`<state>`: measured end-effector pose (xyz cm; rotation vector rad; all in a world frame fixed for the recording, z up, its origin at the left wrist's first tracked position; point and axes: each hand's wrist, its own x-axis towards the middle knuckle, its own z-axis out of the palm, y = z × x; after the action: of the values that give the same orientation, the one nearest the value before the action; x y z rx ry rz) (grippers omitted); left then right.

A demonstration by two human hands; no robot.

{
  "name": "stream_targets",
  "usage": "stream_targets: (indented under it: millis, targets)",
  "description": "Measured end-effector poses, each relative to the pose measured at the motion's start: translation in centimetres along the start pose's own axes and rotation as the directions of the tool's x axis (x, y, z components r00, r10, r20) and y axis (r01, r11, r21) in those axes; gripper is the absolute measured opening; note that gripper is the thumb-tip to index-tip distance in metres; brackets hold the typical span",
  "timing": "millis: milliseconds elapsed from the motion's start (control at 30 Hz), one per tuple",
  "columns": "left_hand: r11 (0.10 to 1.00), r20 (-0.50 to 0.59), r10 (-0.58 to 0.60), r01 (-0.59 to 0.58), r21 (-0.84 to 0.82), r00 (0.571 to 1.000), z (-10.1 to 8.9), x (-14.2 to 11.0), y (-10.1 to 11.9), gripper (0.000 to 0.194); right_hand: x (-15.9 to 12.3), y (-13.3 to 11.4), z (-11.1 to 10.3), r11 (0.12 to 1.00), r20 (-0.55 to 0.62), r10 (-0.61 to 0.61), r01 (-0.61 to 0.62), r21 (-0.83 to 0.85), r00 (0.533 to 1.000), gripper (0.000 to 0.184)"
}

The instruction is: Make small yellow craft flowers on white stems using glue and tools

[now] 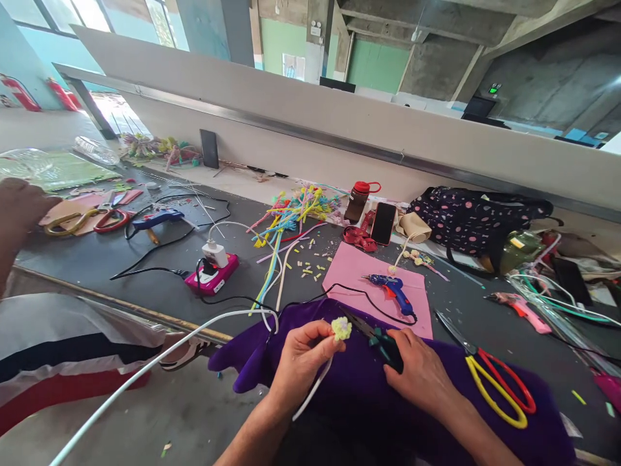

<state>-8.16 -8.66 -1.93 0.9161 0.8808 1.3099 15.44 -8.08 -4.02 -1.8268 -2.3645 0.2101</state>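
Now, above the purple cloth point(490, 382), the person's left hand point(305, 356) pinches a pale-yellow flower head point(341, 329) between thumb and fingertips, while the right hand point(421, 370) wraps around dark-green-handled pliers point(387, 348), their nose just beside the bloom.

The left hand point(310, 349) holds a small pale yellow flower point(341, 328) between thumb and fingers, and a white stem point(313, 391) hangs below this hand. The right hand point(420, 369) grips a tool with dark green handles point(388, 351); it seems to be pliers, but its tip is dim against the purple cloth point(242, 362). Behind it, a blue glue gun point(396, 296) rests on a pink sheet point(349, 265). Scissors with red and yellow handles point(499, 385) lie at the right. Farther away are a bundle of coloured stems point(305, 210) and a dark patterned bag point(470, 223). Another person's hand point(22, 207) shows at the left edge.
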Motion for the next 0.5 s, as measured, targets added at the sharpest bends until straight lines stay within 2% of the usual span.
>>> stream_targets:
  millis: [133,200,233,300,367,433,500]
  targets:
    - [0.998,-0.010,-0.040,0.040,-0.054,0.999,-0.5,0.2,-0.2,0.014,0.7,-0.4,-1.3,0.980,0.135,0.062,-0.086,0.180,0.989,0.055]
    - [0.994,-0.001,-0.061,0.060,-0.089,0.998,-0.7,0.3,-0.3,0.014,0.7,-0.4,-1.9,0.921,0.238,0.054,-0.140,0.363,0.970,0.052]
    - [0.992,0.001,-0.070,0.070,-0.109,0.998,-0.8,0.3,-0.3,0.014,0.5,-0.3,-2.2,0.864,0.280,0.023,-0.161,0.478,0.960,0.049]
    - [0.986,0.003,-0.086,0.086,-0.141,0.996,-1.0,0.3,-0.4,0.015,-0.3,-0.1,-2.4,0.684,0.320,-0.040,-0.208,0.699,0.946,0.045]
    - [0.983,0.000,-0.098,0.097,-0.159,0.995,-1.1,0.2,-0.3,0.016,-1.6,0.1,-2.1,0.459,0.336,-0.013,-0.293,0.839,0.942,0.048]
    - [0.979,0.002,-0.111,0.109,-0.172,0.994,-1.1,0.1,-0.3,0.017,-3.4,0.3,-1.3,0.251,0.375,0.077,-0.382,0.889,0.924,0.055]
    - [0.975,0.009,-0.125,0.124,-0.182,0.992,-0.9,-0.1,-0.3,0.017,-5.3,0.3,-0.5,0.097,0.402,0.114,-0.413,0.905,0.908,0.059]
